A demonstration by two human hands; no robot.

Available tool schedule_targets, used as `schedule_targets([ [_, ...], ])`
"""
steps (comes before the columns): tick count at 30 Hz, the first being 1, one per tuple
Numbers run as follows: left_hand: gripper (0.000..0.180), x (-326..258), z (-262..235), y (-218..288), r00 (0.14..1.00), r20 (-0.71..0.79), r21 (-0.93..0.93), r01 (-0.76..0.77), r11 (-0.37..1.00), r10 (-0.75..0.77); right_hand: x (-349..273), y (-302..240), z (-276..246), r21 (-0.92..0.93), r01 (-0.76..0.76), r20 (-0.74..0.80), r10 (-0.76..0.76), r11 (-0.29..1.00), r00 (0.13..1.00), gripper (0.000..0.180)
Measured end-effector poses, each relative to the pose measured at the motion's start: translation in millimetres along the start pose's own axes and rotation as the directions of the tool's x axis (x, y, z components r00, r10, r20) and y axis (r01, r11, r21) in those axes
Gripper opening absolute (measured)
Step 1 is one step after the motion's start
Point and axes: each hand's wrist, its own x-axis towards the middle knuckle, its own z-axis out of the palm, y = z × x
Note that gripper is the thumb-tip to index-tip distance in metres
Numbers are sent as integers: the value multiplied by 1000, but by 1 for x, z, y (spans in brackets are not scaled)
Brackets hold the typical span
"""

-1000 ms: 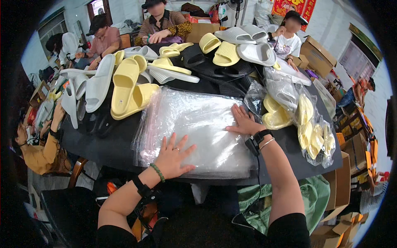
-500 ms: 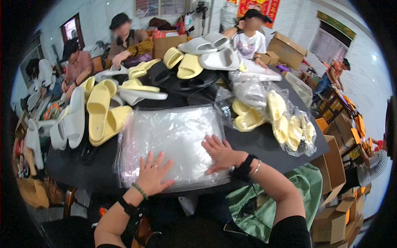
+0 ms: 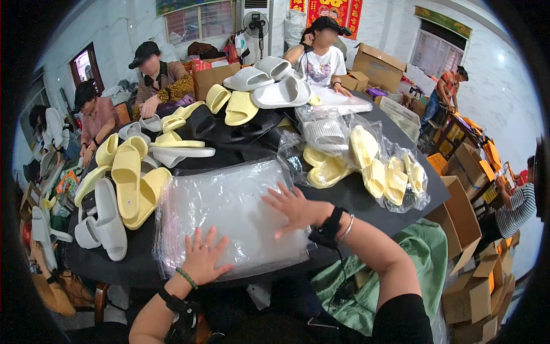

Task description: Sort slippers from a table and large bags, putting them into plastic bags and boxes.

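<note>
- Clear plastic bags [image 3: 229, 212], stacked flat, lie on our dark table [image 3: 366, 198] at 6 o'clock.
- Our left hand [image 3: 201, 258] presses them, fingers spread.
- Our right hand [image 3: 295, 207] rests flat, open.
- Yellow slippers [image 3: 134, 186] sit at 9 o'clock.

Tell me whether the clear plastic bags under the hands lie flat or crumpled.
Flat: the stack of clear bags lies spread on the black table, both palms pressing it.

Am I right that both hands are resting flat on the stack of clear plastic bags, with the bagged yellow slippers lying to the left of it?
Not quite. The bagged yellow slippers lie to the right of the stack of clear plastic bags, as the head view shows. Both the left hand and the right hand do rest flat on the stack.
</note>
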Motion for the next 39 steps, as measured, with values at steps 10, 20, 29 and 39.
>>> schedule_targets([
  [10,72,29,-88,14,991,-13,133,-129,983,132,63,39,16,58,-45,-26,47,997,999,145],
  [20,78,121,-47,-64,970,12,109,241,964,-244,67,45,40,94,-62,-49,67,994,997,150],
  [29,82,114,-31,-73,925,95,73,362,929,-368,52,31,22,39,-79,-97,83,996,992,139],
  [39,84,110,-27,-86,935,74,85,341,936,-347,-36,-40,60,-98,18,-266,-44,995,963,97],
])
